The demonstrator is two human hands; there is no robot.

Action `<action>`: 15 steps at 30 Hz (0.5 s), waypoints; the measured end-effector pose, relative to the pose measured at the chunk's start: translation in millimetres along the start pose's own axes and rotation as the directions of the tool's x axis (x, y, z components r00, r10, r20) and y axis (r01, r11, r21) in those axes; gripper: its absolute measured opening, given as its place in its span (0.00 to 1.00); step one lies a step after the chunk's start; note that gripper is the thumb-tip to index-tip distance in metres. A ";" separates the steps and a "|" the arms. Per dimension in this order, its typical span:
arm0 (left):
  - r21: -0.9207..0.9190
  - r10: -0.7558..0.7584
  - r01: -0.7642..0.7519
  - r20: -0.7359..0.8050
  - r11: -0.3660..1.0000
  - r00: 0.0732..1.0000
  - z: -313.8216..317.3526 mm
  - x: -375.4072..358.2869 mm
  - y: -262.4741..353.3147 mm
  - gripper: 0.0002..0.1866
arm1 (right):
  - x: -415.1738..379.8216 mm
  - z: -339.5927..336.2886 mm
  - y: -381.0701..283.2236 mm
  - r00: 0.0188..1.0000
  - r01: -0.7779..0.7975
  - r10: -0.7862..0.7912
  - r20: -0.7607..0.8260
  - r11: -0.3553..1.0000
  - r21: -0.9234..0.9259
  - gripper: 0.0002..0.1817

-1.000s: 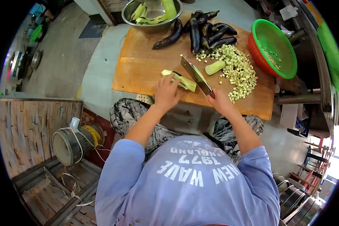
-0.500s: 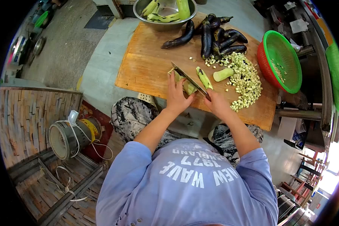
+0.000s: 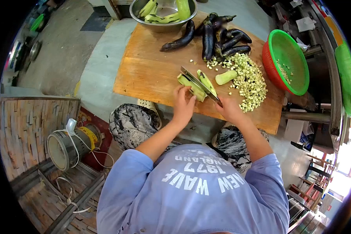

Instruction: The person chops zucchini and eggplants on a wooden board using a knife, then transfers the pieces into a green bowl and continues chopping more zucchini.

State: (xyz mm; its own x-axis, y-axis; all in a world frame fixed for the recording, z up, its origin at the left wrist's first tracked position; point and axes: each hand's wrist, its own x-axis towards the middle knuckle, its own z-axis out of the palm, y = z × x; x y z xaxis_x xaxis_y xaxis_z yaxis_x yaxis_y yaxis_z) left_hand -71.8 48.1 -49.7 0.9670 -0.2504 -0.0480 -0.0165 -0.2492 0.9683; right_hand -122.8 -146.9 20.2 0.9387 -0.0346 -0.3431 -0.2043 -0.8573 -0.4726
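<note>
My right hand point(image 3: 231, 109) is wrapped around the handle of a kitchen knife point(image 3: 198, 83). The blade points up and left, between two pieces of peeled eggplant. Left of the blade lies a pale green cut eggplant piece point(image 3: 192, 86), its near edge gripped by the fingertips of my left hand point(image 3: 184, 104). Just right of the blade is a slice with dark skin streaks point(image 3: 206, 80). Beside it rests a short peeled eggplant chunk point(image 3: 226, 77), touching a spread of diced eggplant point(image 3: 250, 82). All of these are on a wooden cutting board point(image 3: 144, 74).
Several whole dark eggplants point(image 3: 208, 41) lie at the board's far side. A steel bowl point(image 3: 163, 26) with peeled eggplants stands at the far left. At the right is a green colander point(image 3: 296, 70) inside a red basket point(image 3: 270, 64), with some dice in it.
My left hand has drawn back toward me, uncovering more of the pale eggplant piece. The knife stays between the pieces, its blade shifted slightly. The whole view has moved a little.
</note>
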 end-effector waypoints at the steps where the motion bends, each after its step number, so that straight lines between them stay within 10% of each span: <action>1: 0.098 0.218 -0.211 -0.062 0.973 0.974 -1.2 5.6 -7.5 0.16 | -1.5 0.8 -3.3 1.000 0.010 -0.010 -0.015 1.000 0.001 0.10; 4: 0.314 0.483 -0.491 0.109 0.813 0.869 -1.9 26.7 -18.7 0.16 | -2.8 9.8 -5.2 0.998 0.046 -0.050 -0.046 0.996 -0.081 0.10; 15: 0.315 0.537 -0.539 0.102 0.781 0.838 0.0 30.4 -23.9 0.16 | -10.7 -21.0 -31.0 0.998 -0.004 0.005 -0.057 1.000 0.017 0.09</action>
State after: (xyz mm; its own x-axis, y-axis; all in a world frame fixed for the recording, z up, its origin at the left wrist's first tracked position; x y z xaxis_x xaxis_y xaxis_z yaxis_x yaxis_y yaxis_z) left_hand -42.1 46.5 -74.3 0.7752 -0.4389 0.4544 -0.6141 -0.3545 0.7051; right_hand -120.7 -130.7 55.5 0.9519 -0.0685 -0.2988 -0.2133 -0.8482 -0.4849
